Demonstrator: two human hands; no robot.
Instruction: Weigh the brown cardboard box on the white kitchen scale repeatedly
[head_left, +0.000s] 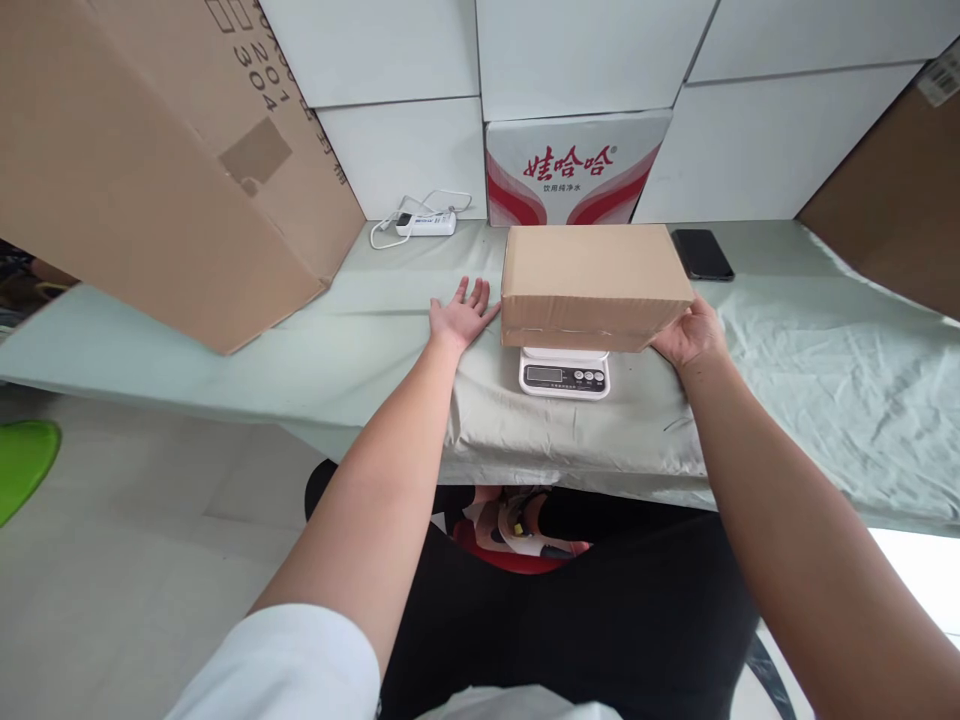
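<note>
A brown cardboard box (596,262) sits over a small white kitchen scale (565,378). Whether its full weight rests there I cannot tell, since the weighing plate is mostly hidden. My left hand (463,318) lies palm up just left of the box, its fingers spread and holding nothing. At the lower right corner of the box is my right hand (691,335), with its fingers reaching under the edge and gripping it. The scale's dark display and several round buttons face me.
Behind the box stands a white and red printed carton (577,170) against white panels. A black phone (702,254) lies at right, a white power strip with cable (426,223) at left. Large cardboard boxes (165,170) flank the green cloth-covered table (360,350).
</note>
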